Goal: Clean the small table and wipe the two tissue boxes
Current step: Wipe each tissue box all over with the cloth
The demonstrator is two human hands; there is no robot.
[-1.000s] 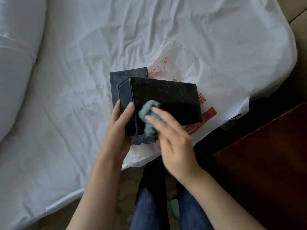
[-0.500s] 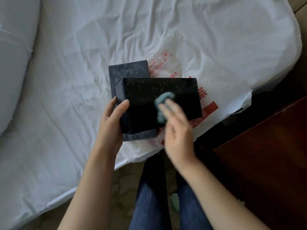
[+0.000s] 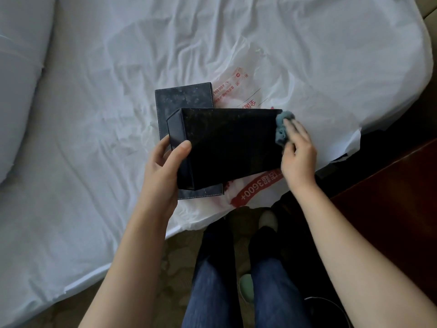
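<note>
Head view: left hand [image 3: 163, 171] grips the left end of the black leather-look rectangular tissue box [image 3: 231, 147], over the white bed sheet [image 3: 94, 114].
Right hand [image 3: 298, 155]: holds a bunched teal cloth [image 3: 282, 129] against the box's right end.
Change: the cloth has swept from mid-face to that end.
Meaning: one pass looks complete; the second dusty dark tissue box [image 3: 184, 98] underneath still looks speckled.
</note>
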